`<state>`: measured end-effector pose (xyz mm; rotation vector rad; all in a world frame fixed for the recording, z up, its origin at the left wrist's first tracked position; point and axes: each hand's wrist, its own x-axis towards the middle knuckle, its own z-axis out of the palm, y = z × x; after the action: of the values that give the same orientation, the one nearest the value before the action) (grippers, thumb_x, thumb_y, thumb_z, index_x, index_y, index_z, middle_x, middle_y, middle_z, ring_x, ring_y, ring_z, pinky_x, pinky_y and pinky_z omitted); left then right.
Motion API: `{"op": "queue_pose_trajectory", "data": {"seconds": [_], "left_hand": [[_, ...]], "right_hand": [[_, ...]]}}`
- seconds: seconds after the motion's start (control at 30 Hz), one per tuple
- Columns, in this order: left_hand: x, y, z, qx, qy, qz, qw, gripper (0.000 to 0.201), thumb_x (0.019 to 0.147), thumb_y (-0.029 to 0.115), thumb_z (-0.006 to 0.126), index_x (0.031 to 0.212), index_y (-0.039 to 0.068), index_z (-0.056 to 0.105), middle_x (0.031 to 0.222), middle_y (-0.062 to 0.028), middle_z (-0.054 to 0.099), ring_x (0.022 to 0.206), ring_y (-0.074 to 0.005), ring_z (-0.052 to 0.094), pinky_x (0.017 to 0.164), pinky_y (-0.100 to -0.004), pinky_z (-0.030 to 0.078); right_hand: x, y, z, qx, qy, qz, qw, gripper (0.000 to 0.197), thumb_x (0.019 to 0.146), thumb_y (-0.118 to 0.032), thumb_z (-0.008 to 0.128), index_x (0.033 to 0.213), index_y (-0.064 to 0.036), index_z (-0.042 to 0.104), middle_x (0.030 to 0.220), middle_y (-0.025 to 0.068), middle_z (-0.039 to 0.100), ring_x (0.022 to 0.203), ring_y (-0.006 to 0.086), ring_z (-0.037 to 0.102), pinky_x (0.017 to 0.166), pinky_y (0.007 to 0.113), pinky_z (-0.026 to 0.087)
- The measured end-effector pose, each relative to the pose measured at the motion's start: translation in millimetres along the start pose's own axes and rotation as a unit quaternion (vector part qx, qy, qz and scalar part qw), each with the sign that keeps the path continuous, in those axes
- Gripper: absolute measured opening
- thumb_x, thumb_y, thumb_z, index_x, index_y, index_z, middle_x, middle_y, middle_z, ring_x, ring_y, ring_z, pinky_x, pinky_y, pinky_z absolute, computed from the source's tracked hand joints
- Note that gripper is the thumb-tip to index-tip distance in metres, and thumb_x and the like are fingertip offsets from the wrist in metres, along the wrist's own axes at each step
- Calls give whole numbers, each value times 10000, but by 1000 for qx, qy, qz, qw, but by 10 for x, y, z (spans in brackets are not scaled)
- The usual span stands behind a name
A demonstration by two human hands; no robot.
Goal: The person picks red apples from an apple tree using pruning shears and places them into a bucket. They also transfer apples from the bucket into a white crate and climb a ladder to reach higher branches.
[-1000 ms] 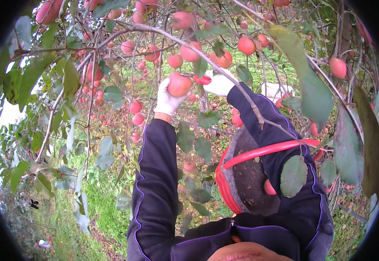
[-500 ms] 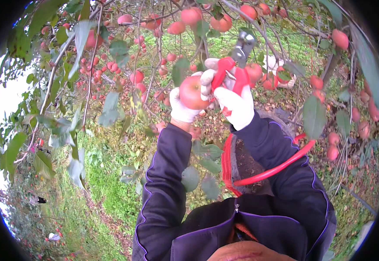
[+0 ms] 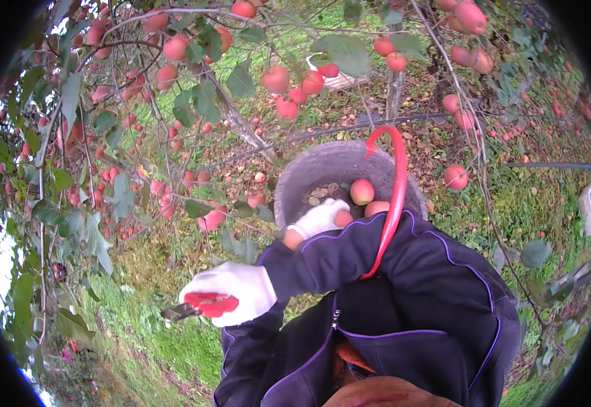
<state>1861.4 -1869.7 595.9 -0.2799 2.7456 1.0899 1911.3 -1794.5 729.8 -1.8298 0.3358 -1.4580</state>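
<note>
- Fingers of the left hand [image 3: 316, 218] reach inside the grey bucket [image 3: 336, 161], seemingly setting fruit down.
- Red-handled shears [image 3: 215, 304]: wrapped in the right hand [image 3: 241, 292], outside the bucket.
- Apple [image 3: 343, 218]: in the bucket beside the left fingers; whether clamped, I cannot tell; if held, it calls for gentle release.

Open bucket [image 3: 287, 186], handle [image 3: 400, 178] arched over, sleeve [image 3: 346, 245] across

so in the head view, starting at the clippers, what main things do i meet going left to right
Clippers, right hand, left hand, the apple against it, red handle, lone hanging apple, white object at the far right.
</note>
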Motion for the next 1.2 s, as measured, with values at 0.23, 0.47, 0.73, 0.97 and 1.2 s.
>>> {"op": "queue_pose_trajectory", "data": {"seconds": [0.23,0.47,0.73,0.97,1.2], "left_hand": [[-187,90,287,243,-135,-59,959,370,853,298,565,1162,100,525,1092,-215,533,1041,-373,558,876,-457,462],[-312,184,358,173,-94,56,979,389,859,276,570,1199,95,520,1102,-200,547,1027,-359,567,877,-455,466],[-951,757,-553,-59,139,49,987,395,875,230,590,1233,71,547,1099,-132,630,989,-226,614,872,-362,481],[-1413,979,-1130,-313,295,121,895,729,739,377,716,1262,-73,478,1168,-142,586,1079,-204,566,968,-305,407],[-1750,704,-1260,-247,320,77,911,436,792,152,629,1188,-14,551,1108,-96,585,968,-153,565,850,-271,448]], "right_hand": [[-23,-144,312,-4,-26,0,1000,555,710,-209,677,1213,-61,495,1027,144,597,917,337,616,794,399,498],[-6,-255,483,-20,-22,-17,999,565,729,-215,689,1237,-64,492,1056,133,590,943,321,610,822,384,493],[-189,-420,216,49,61,5,997,589,769,-86,655,1304,-48,413,1066,85,569,943,181,582,831,304,481],[-264,-479,-128,116,141,35,982,554,798,-41,643,1297,-6,405,1127,51,510,1037,123,509,910,287,438],[-132,-441,-201,78,228,73,968,547,806,-44,655,1302,-15,426,1116,57,553,1006,116,538,914,285,442]]}}
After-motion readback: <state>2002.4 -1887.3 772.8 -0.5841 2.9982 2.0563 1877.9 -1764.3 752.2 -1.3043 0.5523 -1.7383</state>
